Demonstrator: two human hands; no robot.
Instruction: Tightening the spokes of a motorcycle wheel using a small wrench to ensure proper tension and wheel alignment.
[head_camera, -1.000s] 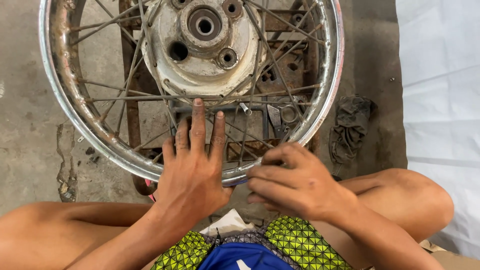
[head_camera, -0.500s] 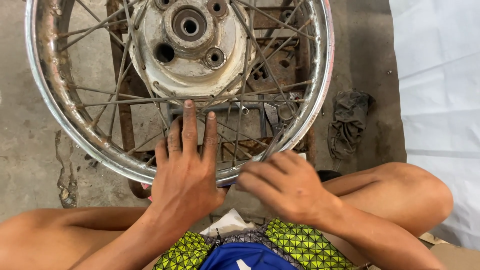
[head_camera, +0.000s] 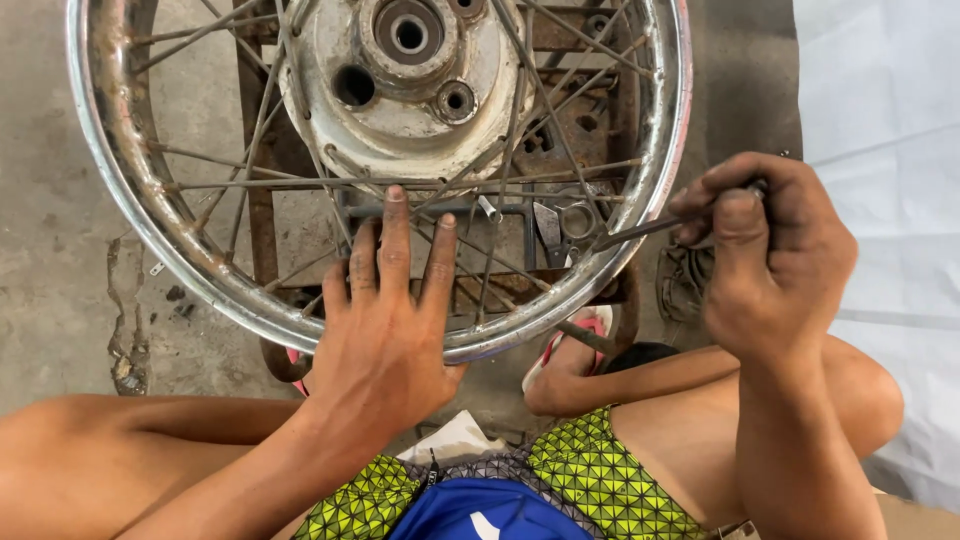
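A rusty spoked wheel rim with a grey drum hub lies flat on a rusted metal stand in front of me. My left hand rests flat on the near edge of the rim, its fingers spread over the spokes. My right hand is lifted to the right of the wheel, pinching the end of a thin loose metal spoke. The spoke's other end points in toward the rim.
Small tools lie on the stand under the spokes. A dark rag sits on the concrete floor at the right. A white sheet covers the floor at the far right. My bare knees flank the wheel.
My right hand has risen off the rim's near edge and moved right, now holding a thin spoke. The left hand has stayed on the rim.
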